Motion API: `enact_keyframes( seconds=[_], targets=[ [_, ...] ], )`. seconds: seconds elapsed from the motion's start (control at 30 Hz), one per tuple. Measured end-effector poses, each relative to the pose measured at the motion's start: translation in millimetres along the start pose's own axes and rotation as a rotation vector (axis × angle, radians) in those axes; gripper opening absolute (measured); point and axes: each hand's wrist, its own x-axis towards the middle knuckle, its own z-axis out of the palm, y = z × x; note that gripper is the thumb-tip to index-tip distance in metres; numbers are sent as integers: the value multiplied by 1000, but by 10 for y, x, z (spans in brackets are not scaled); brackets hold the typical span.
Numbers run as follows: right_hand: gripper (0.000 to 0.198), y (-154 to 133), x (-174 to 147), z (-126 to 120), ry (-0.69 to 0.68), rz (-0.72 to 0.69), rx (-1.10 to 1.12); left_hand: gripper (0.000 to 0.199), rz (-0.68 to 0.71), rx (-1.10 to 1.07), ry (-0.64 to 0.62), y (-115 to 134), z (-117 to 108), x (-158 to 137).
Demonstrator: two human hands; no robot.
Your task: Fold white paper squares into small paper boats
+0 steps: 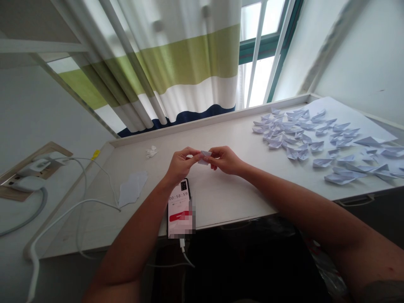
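Between my two hands, above the middle of the white desk (221,198), is a small piece of folded white paper (205,156). My left hand (183,163) pinches its left side between thumb and fingers. On the other side my right hand (224,160) pinches it too, thumb in front and fingers partly hidden behind. Many folded paper boats (296,151) lie spread over the right part of the desk. To the left rests a small stack of flat white paper sheets (133,188).
A phone (179,210) showing a timer lies below my left hand, with a charging cable (182,246) plugged in. A crumpled white tissue (151,152) sits at the back left. Cables run from a wall socket (31,170) at left. A curtain (189,54) hangs behind the desk.
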Motion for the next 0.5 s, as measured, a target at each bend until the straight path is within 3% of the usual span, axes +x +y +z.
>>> enact_keyframes(
  seconds=[0.13,0.3,0.5],
  targets=[
    [56,1,2,5,42,4,23,28,-33,52,28,12,-20,7],
    [56,-21,-10,5,63,38,3,32,-112,18,-53,51,-31,-15],
    [56,-43,-34,16,64,97,29,50,-278,-107,-76,79,-37,-30]
  ],
)
